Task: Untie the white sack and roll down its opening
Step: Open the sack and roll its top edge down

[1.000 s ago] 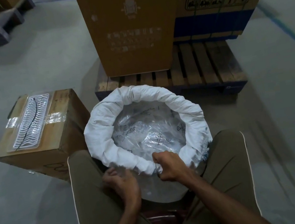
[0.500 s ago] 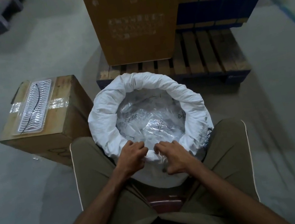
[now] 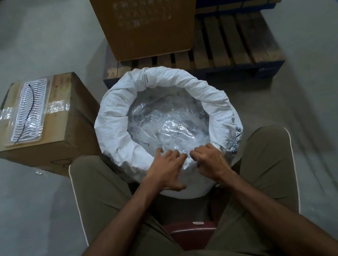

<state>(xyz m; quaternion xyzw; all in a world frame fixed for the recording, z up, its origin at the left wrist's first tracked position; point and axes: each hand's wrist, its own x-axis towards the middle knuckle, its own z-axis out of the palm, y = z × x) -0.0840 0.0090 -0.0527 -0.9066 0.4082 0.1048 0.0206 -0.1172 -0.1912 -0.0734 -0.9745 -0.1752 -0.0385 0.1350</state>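
Note:
The white sack (image 3: 116,114) stands on the floor between my knees, its mouth untied and rolled down into a thick cuff all around. Inside it shows a clear plastic liner (image 3: 169,121) with printed marks. My left hand (image 3: 166,171) lies on the near rim of the cuff with fingers spread and thumb down the outside. My right hand (image 3: 209,161) is beside it, fingers curled onto the rolled rim. The two hands nearly touch at the front middle of the sack.
A cardboard box (image 3: 52,135) stands to the left, with a white ribbed tray (image 3: 28,114) and a black cable tie on top. Behind the sack is a wooden pallet (image 3: 236,52) carrying tall cartons (image 3: 148,14). A red stool (image 3: 191,232) is under me.
My left hand came up from beside the sack's lower left onto the near rim, next to the right hand. Its fingers are now spread rather than curled. The view tilted down.

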